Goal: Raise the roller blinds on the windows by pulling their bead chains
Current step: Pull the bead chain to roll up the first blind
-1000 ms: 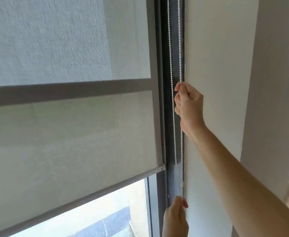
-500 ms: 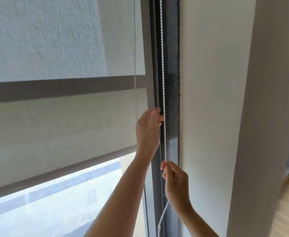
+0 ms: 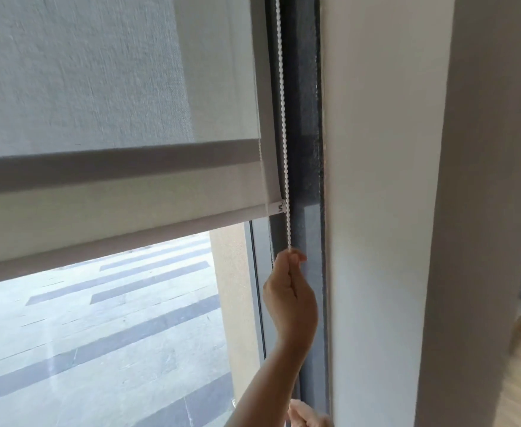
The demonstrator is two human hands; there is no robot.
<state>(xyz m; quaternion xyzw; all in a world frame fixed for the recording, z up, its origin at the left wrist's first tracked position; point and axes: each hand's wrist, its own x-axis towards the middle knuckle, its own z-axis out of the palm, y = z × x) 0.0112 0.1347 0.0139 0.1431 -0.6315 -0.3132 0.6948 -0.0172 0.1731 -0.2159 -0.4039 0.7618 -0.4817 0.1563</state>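
While the left hand (image 3: 290, 298) grips the bead chain (image 3: 284, 149) beneath the blind's bottom bar (image 3: 99, 238), right hand (image 3: 310, 419) lower, grip unclear.

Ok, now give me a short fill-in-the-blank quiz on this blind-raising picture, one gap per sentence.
1. The left hand is closed around the ____.
2. The blind's bottom bar sits ____ than the left hand.
3. The right hand shows only at the ____ edge of the picture.
4. To the right of the window frame stands a plain ____.

Missing words: bead chain; higher; bottom; wall.
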